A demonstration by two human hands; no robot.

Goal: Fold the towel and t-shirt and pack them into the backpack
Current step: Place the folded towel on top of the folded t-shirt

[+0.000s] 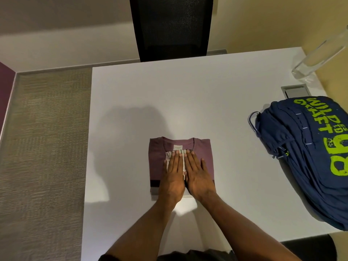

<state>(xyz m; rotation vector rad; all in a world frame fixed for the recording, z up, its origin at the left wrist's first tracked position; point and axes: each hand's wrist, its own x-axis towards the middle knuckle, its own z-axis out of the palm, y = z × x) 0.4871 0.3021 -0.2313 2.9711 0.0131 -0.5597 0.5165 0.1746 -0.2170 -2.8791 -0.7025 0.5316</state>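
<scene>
A purple t-shirt (pixel 204 157) lies folded into a square on the white table (pixel 188 95), collar away from me. On top of it rests a small folded white towel (pixel 168 155) with dark stripes. My left hand (pixel 174 175) and my right hand (pixel 197 175) lie flat side by side on the towel, fingers straight and pressed down, covering most of it. A navy backpack (pixel 305 157) with bright green lettering lies on its side at the table's right edge, well apart from both hands.
A black mesh chair (pixel 172 27) stands behind the table's far edge. A clear glass vessel (pixel 318 53) sits at the far right corner, with a grey cable hatch (pixel 295 91) in front of it. Carpet floor runs along the left.
</scene>
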